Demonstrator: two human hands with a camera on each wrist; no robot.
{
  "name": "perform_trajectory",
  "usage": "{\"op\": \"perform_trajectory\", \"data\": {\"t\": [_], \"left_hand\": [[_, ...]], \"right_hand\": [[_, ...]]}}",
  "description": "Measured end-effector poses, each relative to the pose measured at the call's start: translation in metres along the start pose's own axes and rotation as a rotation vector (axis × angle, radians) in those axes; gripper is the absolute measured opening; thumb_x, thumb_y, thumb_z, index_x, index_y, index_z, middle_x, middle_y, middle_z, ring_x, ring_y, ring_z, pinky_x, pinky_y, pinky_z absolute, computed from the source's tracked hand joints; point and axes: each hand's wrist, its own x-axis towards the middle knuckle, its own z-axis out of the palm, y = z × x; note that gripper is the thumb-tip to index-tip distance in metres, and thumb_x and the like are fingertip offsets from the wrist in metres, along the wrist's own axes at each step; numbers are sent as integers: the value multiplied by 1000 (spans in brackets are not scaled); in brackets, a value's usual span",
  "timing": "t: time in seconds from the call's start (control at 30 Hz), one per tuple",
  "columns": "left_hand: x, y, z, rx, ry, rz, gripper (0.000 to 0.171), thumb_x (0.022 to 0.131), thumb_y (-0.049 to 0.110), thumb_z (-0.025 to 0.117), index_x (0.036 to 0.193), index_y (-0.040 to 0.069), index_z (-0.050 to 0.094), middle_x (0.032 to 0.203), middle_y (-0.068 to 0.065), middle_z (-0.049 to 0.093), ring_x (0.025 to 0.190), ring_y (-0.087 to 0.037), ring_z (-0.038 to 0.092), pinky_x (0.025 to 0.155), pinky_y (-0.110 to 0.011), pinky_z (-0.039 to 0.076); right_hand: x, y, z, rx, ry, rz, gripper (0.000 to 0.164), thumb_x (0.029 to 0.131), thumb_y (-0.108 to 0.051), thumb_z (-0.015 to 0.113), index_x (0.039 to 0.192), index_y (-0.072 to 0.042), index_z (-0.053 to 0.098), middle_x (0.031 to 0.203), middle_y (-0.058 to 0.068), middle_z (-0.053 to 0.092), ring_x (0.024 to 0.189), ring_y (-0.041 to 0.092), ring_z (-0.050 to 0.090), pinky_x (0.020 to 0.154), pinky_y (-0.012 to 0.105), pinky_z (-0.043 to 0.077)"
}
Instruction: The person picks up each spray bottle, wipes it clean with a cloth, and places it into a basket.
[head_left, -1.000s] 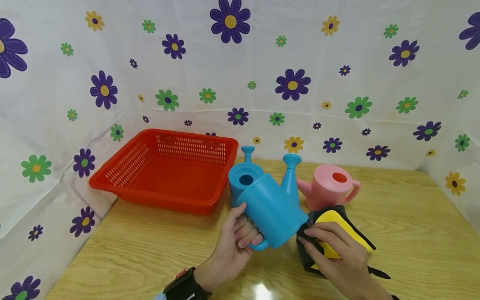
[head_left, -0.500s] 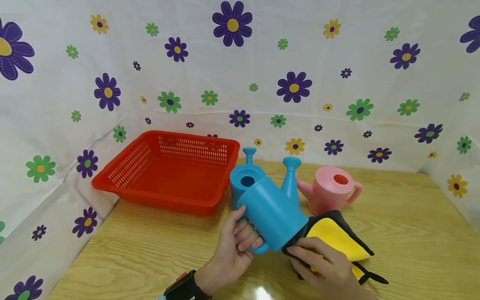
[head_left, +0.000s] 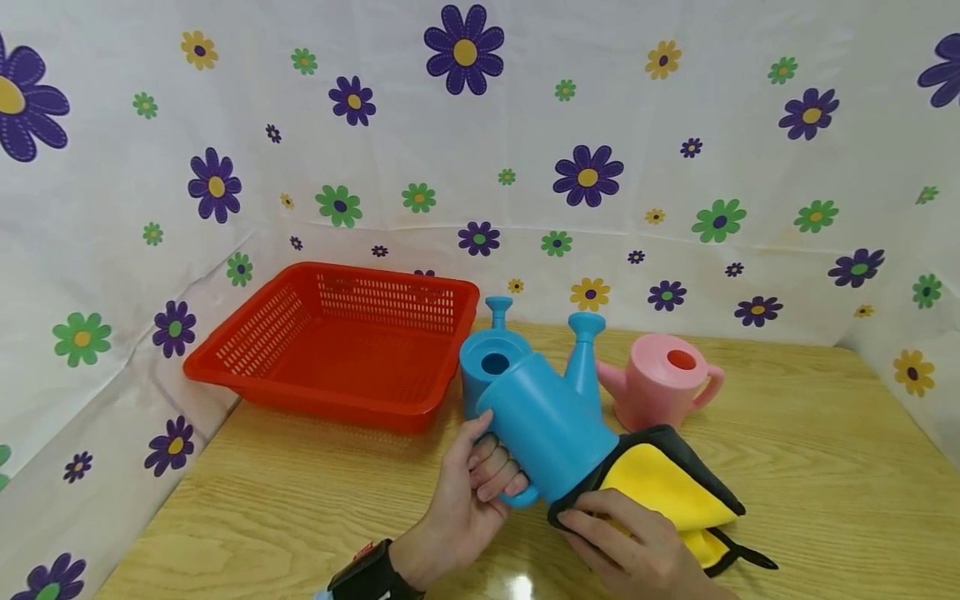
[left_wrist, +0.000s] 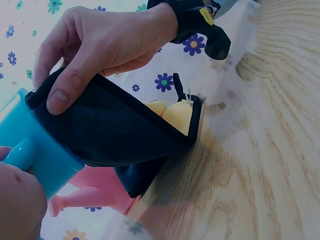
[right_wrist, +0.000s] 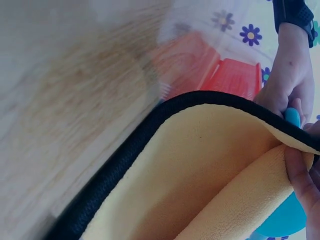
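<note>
My left hand [head_left: 483, 492] has its fingers curled round the handle of the blue watering can [head_left: 547, 425], which sits tilted just beyond it, to my right. The can's long axis slopes from upper left down to lower right, its spout rising on the side away from my left hand. That lower end faces my right hand [head_left: 637, 533], the nearer of the two to it, whose thumb and fingers pinch the edge of the yellow-and-black cloth [head_left: 660, 492]. The cloth's dark side lies against the can's lower end, its rest trailing rightward.
</note>
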Motion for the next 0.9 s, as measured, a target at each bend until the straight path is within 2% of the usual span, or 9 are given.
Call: {"op": "perform_trajectory", "data": {"t": [0.17, 0.33, 0.57, 0.9], "left_hand": [[0, 0, -1, -3, -4, -2, 53, 105, 42, 48, 58, 24, 34, 49, 11, 34, 44, -5, 34, 59, -19, 34], [0, 1, -1, -13, -17, 2, 53, 105, 42, 47, 58, 23, 33, 49, 11, 34, 44, -5, 33, 59, -18, 33], [1, 2, -1, -12, -3, -7, 52, 105, 41, 47, 58, 24, 32, 49, 11, 32, 44, -4, 33, 58, -18, 32], [0, 4, -1, -9, -18, -21, 51, 105, 42, 45, 59, 24, 32, 50, 10, 31, 45, -4, 33, 59, -19, 32]], "right_hand": [[0, -1, 1, -15, 13, 6, 28, 104, -27, 57, 96, -7, 75, 90, 6, 68, 75, 11, 64, 76, 18, 58], [1, 1, 3, -31, 80, 12, 29, 104, -26, 59, 91, -5, 75, 88, 8, 69, 75, 13, 64, 75, 18, 58], [1, 3, 2, -45, 176, 119, 34, 102, -31, 61, 86, -4, 75, 84, 9, 71, 72, 16, 68, 85, 16, 57], [2, 15, -12, -75, 211, 218, 35, 101, -33, 63, 88, -2, 76, 86, 10, 71, 77, 16, 68, 84, 10, 54]]}}
